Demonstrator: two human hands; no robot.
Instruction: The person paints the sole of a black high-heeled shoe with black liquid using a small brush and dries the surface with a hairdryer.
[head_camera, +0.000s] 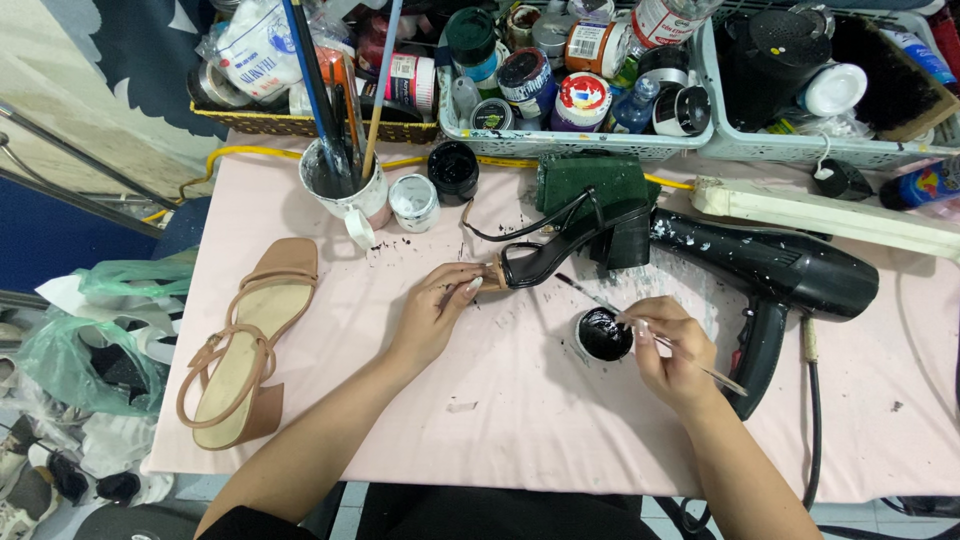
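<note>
1. Head view: your right hand (672, 350), nearest you, pinches a thin paintbrush (640, 328) just right of the small black paint pot (604, 335).
2. Left of the pot, your left hand (438, 305) pinches the toe of the black heeled sandal (575, 245). It is probably light and stiff with wet, smeary paint, so hold the unpainted toe.
3. Beyond the pot, the cup (345, 190) holds brushes and the baskets (575, 145) hold paint jars.

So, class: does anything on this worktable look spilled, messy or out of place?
Yes. Black paint specks dot the pink table near the mug of brushes, and white splatter marks the black hair dryer.
</note>
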